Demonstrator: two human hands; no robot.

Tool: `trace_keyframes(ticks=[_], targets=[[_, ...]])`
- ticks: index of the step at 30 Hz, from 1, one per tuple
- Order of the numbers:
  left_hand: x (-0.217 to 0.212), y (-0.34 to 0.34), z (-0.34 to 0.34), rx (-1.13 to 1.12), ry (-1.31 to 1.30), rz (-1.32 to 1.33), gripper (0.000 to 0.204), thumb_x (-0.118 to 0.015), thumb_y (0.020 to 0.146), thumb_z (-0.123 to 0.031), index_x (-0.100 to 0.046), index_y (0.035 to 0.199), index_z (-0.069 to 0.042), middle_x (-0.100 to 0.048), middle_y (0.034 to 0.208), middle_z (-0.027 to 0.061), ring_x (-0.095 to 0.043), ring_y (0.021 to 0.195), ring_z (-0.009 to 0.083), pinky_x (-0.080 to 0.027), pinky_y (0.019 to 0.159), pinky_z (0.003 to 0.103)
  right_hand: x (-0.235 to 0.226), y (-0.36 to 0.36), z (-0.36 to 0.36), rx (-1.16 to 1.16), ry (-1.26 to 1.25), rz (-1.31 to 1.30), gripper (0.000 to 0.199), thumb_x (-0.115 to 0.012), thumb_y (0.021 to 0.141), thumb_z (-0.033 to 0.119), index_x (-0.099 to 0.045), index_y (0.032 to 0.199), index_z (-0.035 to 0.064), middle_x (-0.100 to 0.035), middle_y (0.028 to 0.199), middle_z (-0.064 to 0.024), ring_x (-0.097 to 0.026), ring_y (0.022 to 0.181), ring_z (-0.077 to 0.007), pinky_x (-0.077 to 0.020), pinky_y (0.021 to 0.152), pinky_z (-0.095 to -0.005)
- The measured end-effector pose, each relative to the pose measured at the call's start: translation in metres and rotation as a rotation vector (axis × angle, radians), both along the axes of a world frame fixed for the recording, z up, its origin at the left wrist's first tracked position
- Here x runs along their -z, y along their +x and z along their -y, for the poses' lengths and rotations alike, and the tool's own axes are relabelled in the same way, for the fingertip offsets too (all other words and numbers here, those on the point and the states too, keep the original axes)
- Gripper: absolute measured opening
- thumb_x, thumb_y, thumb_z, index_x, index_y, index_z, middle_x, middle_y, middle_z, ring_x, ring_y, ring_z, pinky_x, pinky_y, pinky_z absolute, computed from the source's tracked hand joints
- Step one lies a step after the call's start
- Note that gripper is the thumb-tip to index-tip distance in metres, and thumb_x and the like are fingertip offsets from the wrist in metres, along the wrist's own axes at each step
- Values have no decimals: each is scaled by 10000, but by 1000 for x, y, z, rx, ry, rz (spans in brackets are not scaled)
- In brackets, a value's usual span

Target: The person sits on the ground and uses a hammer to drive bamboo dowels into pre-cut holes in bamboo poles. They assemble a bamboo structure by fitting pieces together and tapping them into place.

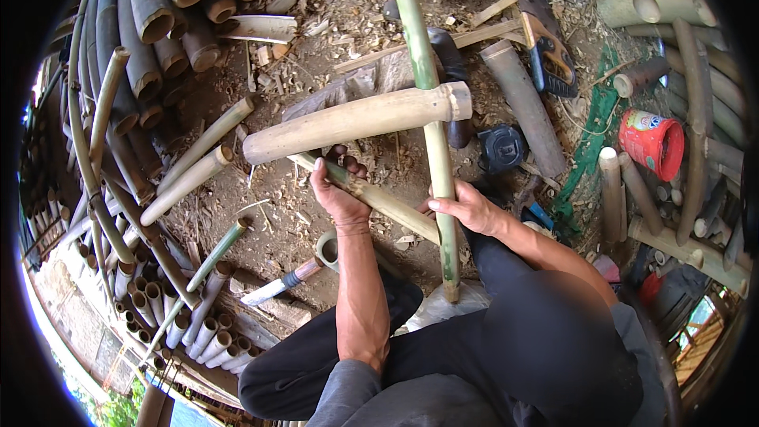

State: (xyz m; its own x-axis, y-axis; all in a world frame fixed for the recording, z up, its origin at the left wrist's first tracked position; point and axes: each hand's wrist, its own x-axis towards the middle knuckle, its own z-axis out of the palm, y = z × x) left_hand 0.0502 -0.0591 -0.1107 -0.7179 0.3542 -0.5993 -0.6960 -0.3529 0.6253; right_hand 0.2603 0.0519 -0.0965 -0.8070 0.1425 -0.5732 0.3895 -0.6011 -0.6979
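- The left hand (340, 194) has its fingers curled around a slim bamboo piece (395, 213), whose near end reaches the long pole; whether it is fixed there, I cannot tell.
- Above that hand, a thick pale bamboo tube (340, 126) lies across the pole, its ends already cut; this crossing looks done, though whether the pole passes through or under it is unclear.
- The long greenish pole (437, 156) runs down the middle, and the slim piece seems the part still unsettled.
- The right hand (473, 209) has its fingers closed around the pole's lower part, just beside the slim piece's end.
- Counts, left to right: stacked bamboo tubes (154, 24), too many to number; one knife (287, 281); three handled bamboo parts, slim, thick and long; one tape measure (501, 149); one saw (552, 67); one red container (642, 142).
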Motion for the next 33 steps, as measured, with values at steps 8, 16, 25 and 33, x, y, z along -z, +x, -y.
trace_keyframes(ticks=[8,16,25,33], targets=[[0,1,-5,-2,-158,-81,287,-537,943,-377,-581,1078,-128,-655,885,27,-556,657,136,-454,540,274,1,-1,8,72,63,8,396,-754,860,148,-488,1123,17,-557,951,-32,-643,965,-164,-524,854,-332],[0,0,-1,31,21,-4,356,-574,918,-263,-609,1180,-25,-707,1021,133,-693,957,263,-587,866,443,-18,-3,15,93,29,110,369,-799,833,185,-571,1094,57,-597,908,-3,-590,866,-109,-495,783,-281],[-5,-24,6,64,128,-24,478,-635,872,-114,-504,1313,18,-615,1269,179,-574,1251,322,-458,1084,562,-17,-4,13,93,-138,120,341,-808,829,137,-603,1089,57,-640,948,-1,-571,879,-91,-464,794,-276],[-46,-25,-2,111,51,-118,570,-655,743,-50,-498,1278,68,-609,1203,155,-602,1139,284,-441,1100,477,-2,7,18,53,-260,122,435,-812,816,84,-566,1172,37,-665,1019,-49,-616,960,-131,-494,864,-315]])
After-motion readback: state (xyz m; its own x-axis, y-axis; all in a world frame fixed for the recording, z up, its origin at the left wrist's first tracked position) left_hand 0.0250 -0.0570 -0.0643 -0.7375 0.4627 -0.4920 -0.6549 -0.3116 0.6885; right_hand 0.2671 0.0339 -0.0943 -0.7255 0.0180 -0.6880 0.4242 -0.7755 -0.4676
